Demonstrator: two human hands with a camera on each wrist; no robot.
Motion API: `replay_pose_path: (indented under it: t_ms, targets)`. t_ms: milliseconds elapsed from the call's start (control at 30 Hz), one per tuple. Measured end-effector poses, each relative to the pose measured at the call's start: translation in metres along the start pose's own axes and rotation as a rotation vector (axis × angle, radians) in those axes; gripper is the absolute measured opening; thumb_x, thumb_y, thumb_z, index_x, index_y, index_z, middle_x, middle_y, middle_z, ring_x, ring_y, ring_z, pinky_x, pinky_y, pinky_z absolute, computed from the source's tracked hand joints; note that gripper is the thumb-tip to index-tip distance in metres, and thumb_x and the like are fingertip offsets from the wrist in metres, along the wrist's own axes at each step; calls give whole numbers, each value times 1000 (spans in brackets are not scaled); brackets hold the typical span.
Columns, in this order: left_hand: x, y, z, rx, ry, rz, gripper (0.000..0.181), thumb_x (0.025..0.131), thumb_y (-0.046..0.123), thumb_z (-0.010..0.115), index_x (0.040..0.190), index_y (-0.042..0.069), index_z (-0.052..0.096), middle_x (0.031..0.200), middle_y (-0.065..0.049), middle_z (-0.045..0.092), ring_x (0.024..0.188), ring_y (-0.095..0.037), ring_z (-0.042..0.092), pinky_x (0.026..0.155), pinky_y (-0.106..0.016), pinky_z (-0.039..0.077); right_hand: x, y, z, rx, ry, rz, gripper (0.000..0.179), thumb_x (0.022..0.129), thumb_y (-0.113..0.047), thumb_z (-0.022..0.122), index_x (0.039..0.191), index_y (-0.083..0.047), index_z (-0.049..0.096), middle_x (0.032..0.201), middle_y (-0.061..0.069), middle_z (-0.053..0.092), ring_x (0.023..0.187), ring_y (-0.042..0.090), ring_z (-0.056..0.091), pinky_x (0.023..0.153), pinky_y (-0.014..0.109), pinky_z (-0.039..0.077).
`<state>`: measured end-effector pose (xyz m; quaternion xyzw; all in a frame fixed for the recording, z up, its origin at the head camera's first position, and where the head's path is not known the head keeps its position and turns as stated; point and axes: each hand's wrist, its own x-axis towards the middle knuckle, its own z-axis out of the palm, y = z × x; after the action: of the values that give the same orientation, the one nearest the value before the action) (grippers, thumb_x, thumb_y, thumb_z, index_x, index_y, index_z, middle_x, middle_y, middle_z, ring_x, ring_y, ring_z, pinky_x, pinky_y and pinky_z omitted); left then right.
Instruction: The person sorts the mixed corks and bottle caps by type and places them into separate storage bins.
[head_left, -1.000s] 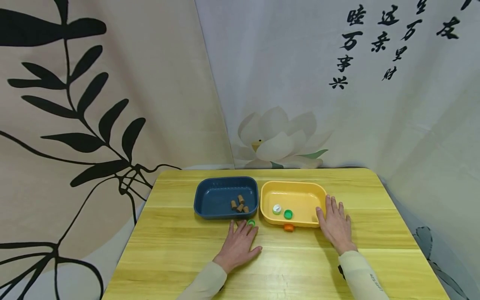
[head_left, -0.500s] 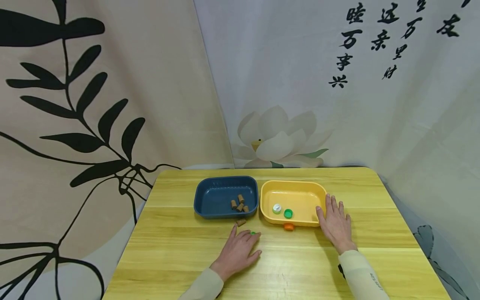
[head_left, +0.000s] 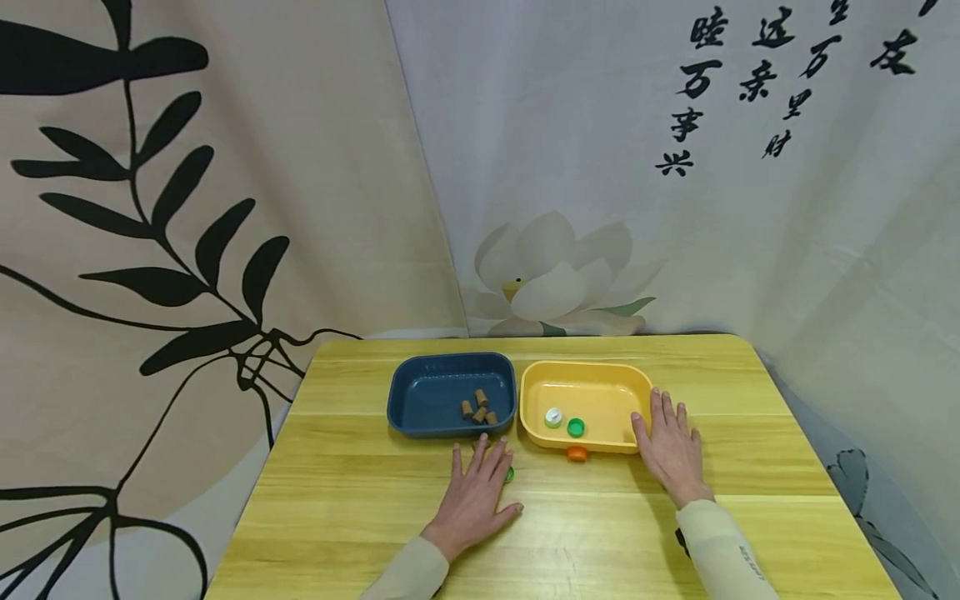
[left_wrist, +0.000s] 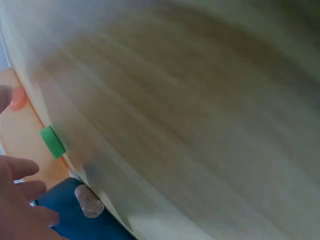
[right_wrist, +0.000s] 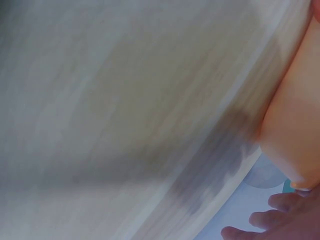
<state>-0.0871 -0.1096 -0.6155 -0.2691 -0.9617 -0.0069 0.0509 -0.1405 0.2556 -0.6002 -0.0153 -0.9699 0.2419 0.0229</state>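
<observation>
Table point(head_left: 360, 508) comes first, a big yellow wooden one, with printed cloth hanging behind it. On it sit two trays side by side: a blue tray point(head_left: 420, 367) with a few little brown corks point(head_left: 477, 407) inside, and a yellow tray point(head_left: 600, 375) with a white cap point(head_left: 553, 417) and a green cap point(head_left: 576, 428) inside. An orange cap point(head_left: 577, 454) lies on the table, touching the front edge of the yellow tray. The right hand point(head_left: 671, 450) lies flat on the wood just beside the yellow tray, fingers straight and a little apart, holding nothing, and it has not moved. The left hand point(head_left: 476, 492) lies flat in front of the blue tray, fingers straight and spread. A second ago it was a bit nearer the trays, then it pulled back with its fingers bent, and now it has slid forward again and opened out. One more small green cap point(head_left: 509, 475) peeks out by its fingertips, on the table and not in any tray. A loose cork point(left_wrist: 89, 201) that lay in the open near the blue tray half a second ago is now hidden under the fingers from above; the left wrist view shows it by the blue edge. So the hand seems to be feeling for these two small things and has not picked either up yet.
</observation>
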Motion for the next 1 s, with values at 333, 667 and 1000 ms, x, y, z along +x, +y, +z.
replay_pose_path:
  t_ms: [333,667,1000]
  targets:
    - [6,-2,8,80,6,-40,78,97,71,50,150,14,55,162,-9,42,153,-41,28,111,-78,23,1,2,3,11,25,-11,78,111,-54,25,165,-1,10,166,31,16,149,60,12,108,83,14]
    - [7,-3,9,85,84,10,37,95,51,71,116,21,73,149,-9,55,147,-40,40,109,-77,30,1,1,2,11,7,0,77,111,-54,24,166,-2,8,167,30,13,150,59,9,109,82,12]
    - [4,-1,2,62,112,48,34,97,48,69,117,21,73,148,-6,56,146,-37,42,114,-68,32,0,-1,1,14,14,-1,77,111,-54,26,166,-2,9,167,30,15,150,59,11,110,82,13]
